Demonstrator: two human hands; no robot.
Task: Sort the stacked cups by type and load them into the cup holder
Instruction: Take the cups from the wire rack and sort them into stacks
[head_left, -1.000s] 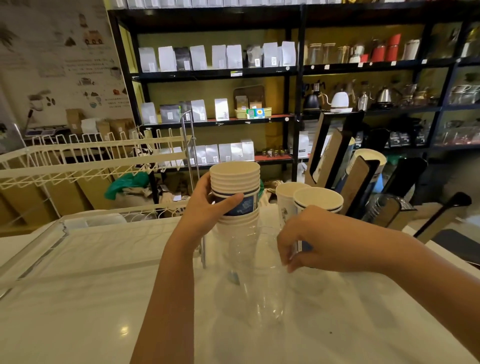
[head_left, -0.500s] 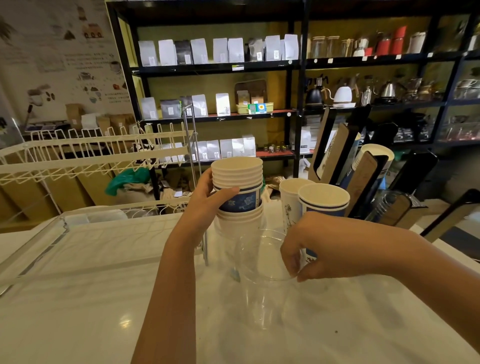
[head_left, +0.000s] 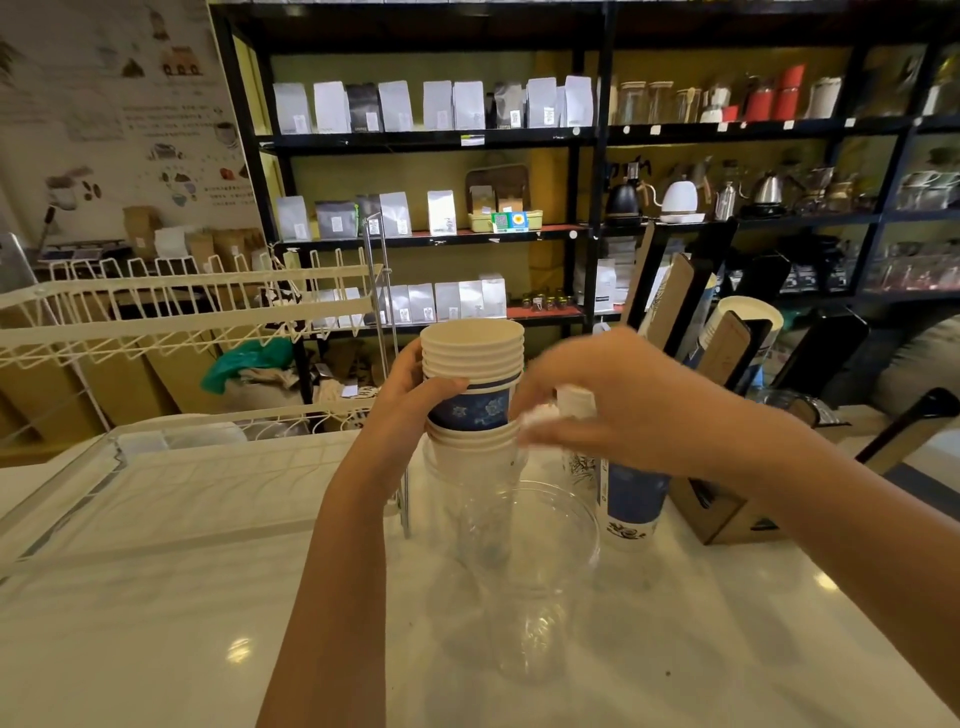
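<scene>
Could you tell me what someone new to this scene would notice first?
Probably the stack of paper cups at centre, gripped by the left hand, with the blurred right hand reaching across beside it. Below them, a clear plastic cup stands on the white counter. Behind, dark shelves hold pale bags.

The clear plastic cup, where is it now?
Head view: the clear plastic cup stands on the white counter, centre, just before the paper cup stack held by the left hand.

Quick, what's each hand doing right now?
Left hand: closed around the paper cup stack.
Right hand: blurred beside the stack; grip cannot be told.
</scene>
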